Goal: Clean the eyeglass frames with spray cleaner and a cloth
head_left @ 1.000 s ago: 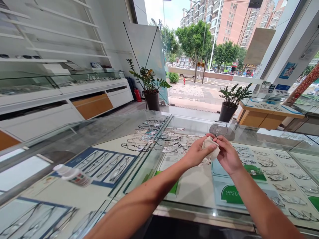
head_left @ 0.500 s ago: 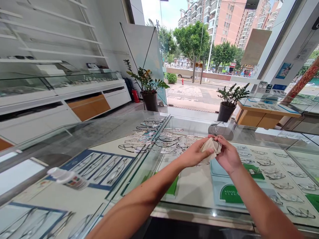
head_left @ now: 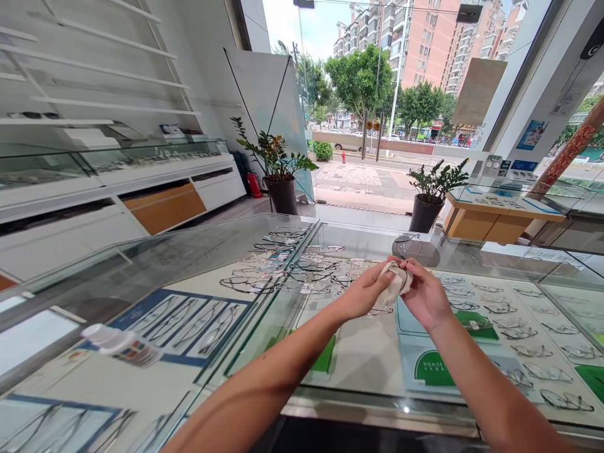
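Above the glass counter, my left hand point(head_left: 365, 292) pinches a crumpled beige cloth point(head_left: 392, 290) between thumb and fingers. My right hand point(head_left: 428, 296) meets it from the other side, its fingers closed on a pair of thin-framed glasses point(head_left: 408, 240). Part of the frame rises beyond the fingertips; the cloth and fingers hide most of the rest. On the counter to the left lies a white bottle point(head_left: 123, 346) with a colourful label, seen somewhat blurred.
Many glasses point(head_left: 514, 328) lie in rows inside the glass display case point(head_left: 358, 321), with green and pale-blue cards point(head_left: 434, 368) among them. Blue-edged trays point(head_left: 182, 355) hold more frames at left. Potted plants point(head_left: 282, 195) stand beyond the counter, near the glass front.
The cloth has shifted and folded differently between my hands, with my left thumb now higher on it. The whole view has tilted slightly. Both hands keep their hold.
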The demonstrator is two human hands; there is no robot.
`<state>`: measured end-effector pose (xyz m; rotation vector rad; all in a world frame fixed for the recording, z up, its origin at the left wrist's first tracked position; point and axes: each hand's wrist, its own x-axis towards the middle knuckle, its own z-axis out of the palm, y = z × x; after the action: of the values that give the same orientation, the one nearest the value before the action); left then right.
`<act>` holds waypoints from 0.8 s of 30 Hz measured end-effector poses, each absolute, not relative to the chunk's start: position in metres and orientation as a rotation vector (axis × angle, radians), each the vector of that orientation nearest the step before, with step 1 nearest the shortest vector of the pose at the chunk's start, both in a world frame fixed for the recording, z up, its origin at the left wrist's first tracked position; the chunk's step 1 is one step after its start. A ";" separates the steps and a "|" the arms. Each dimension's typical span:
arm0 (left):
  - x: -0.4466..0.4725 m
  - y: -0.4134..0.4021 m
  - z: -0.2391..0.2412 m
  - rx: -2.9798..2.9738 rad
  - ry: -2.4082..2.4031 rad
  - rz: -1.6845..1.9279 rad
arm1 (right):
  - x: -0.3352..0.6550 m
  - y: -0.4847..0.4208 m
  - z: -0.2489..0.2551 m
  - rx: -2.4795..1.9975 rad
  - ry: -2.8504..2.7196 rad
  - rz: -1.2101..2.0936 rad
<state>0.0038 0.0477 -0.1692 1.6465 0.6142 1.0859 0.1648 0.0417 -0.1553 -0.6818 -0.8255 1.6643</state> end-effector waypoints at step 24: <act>0.003 0.047 -0.168 1.572 0.658 1.119 | 0.156 0.036 -0.155 -0.637 -0.882 1.656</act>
<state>0.0028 0.0469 -0.1684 1.5717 0.6583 1.1185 0.1564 0.0356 -0.1549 -0.6370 -0.8819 1.6558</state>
